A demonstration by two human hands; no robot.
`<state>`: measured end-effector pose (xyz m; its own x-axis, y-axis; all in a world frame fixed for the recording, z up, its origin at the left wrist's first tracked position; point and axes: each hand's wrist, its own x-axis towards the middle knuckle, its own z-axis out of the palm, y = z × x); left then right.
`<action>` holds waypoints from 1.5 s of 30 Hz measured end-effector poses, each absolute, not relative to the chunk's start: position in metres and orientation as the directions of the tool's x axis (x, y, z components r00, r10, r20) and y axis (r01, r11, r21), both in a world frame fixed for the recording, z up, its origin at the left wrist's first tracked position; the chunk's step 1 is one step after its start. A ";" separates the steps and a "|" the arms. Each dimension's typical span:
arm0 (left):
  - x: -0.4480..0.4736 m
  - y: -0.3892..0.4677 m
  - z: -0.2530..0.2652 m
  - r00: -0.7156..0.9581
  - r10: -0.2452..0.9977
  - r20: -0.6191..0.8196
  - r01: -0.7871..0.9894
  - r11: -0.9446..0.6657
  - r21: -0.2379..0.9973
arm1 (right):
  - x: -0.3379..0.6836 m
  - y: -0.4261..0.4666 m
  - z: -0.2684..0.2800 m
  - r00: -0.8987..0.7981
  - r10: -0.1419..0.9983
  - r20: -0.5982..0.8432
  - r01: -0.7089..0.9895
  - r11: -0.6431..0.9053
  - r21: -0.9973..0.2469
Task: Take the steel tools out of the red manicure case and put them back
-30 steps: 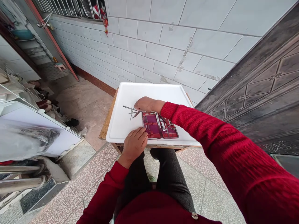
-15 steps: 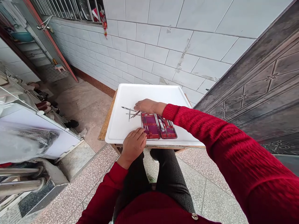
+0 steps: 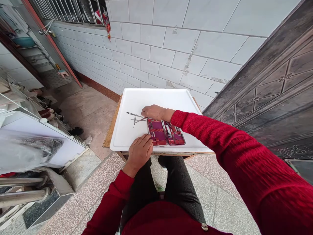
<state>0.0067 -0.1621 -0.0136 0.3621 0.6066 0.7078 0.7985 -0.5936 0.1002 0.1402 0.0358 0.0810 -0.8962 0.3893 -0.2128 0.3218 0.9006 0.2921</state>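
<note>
An open manicure case (image 3: 160,136) with a purple lining and red trim lies near the front of a white tray (image 3: 118,137), slim metal tools and a nail clipper (image 3: 168,130) in its loops. My left hand (image 3: 139,151) grips the case's lower left edge, fingers together. Beyond the case, my right hand (image 3: 154,112) is bent low over the tray, its fingers closed at the end of a thin metal manicure tool (image 3: 140,120); the contact itself is partly hidden. Other thin tools (image 3: 134,115) lie crossed on the tray just left of those fingers.
The tray sits on a wooden table (image 3: 107,140) against a tiled wall (image 3: 156,55). A dark patterned metal door (image 3: 256,101) stands on the right. Left of the table are a shoe rack (image 3: 56,119) and a plastic-wrapped white panel (image 3: 29,150).
The tool at my right fingers has swung to a flatter angle and lies lower across the others. My right hand has barely shifted; my left hand stays on the case.
</note>
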 end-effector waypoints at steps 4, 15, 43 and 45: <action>0.007 -0.162 -0.013 0.359 0.616 0.701 0.800 -0.590 0.108 | 0.141 0.036 0.080 -0.893 0.394 -0.218 0.326 0.899 0.293; 0.006 -0.162 -0.015 0.356 0.633 0.688 0.792 -0.594 0.137 | 0.138 0.035 0.086 -0.864 0.472 -0.175 0.449 0.879 0.159; 0.006 -0.163 -0.016 0.348 0.653 0.673 0.792 -0.589 0.162 | 0.114 0.010 0.102 -0.808 0.499 -0.314 0.435 0.864 0.252; 0.006 -0.164 -0.016 0.349 0.658 0.667 0.791 -0.589 0.167 | 0.114 0.012 0.102 -0.807 0.502 -0.310 0.436 0.862 0.260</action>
